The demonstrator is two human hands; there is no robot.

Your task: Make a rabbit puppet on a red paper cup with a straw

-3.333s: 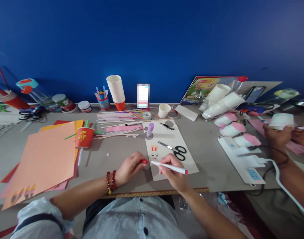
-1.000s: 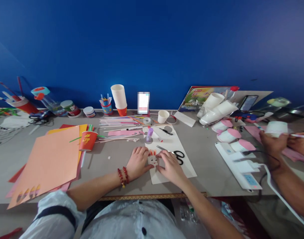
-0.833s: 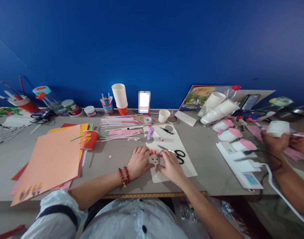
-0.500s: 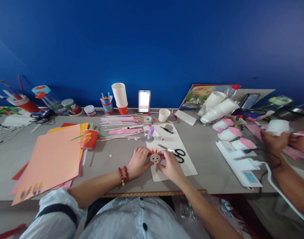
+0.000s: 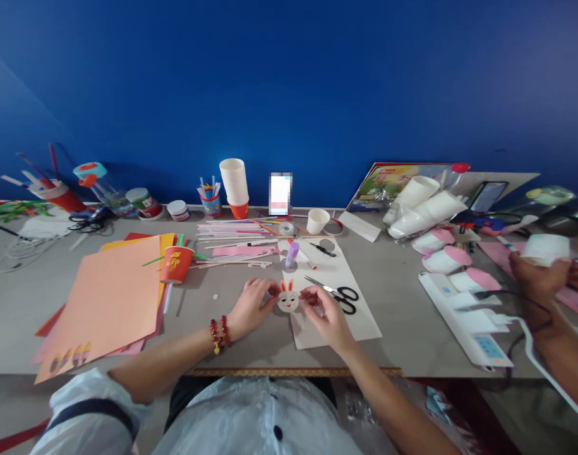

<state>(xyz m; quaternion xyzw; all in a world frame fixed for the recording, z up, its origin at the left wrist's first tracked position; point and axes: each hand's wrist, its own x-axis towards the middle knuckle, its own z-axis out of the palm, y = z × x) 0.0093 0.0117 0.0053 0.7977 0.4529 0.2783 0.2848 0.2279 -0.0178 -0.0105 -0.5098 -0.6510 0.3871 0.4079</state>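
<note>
A round white paper rabbit face (image 5: pixel 288 303) with orange-lined ears sits in front of me, over the left edge of a white paper sheet (image 5: pixel 336 328). My left hand (image 5: pixel 254 306) has its fingertips closed at the face's left edge. At its right edge my right hand (image 5: pixel 325 314) pinches with thumb and fingers. Black-handled scissors (image 5: pixel 346 298) lie on the sheet just beyond my right hand. Farther up the sheet stand or lie a purple glue stick (image 5: pixel 292 254), a black pen (image 5: pixel 323 250) and a red-tipped marker (image 5: pixel 309 259).
Coloured paper (image 5: pixel 113 297) and a red paper cup (image 5: pixel 177 264) lie left. Paper strips (image 5: pixel 236 229), stacked cups (image 5: pixel 234 181) and a single white cup (image 5: pixel 318 220) line the back. Rightward are a power strip (image 5: pixel 459 322) and another person's hand (image 5: pixel 539 273) holding a cup.
My hands have spread slightly apart around the rabbit face, uncovering more of it. The whole view has shifted a little. At the right, the other person still holds the white cup.
</note>
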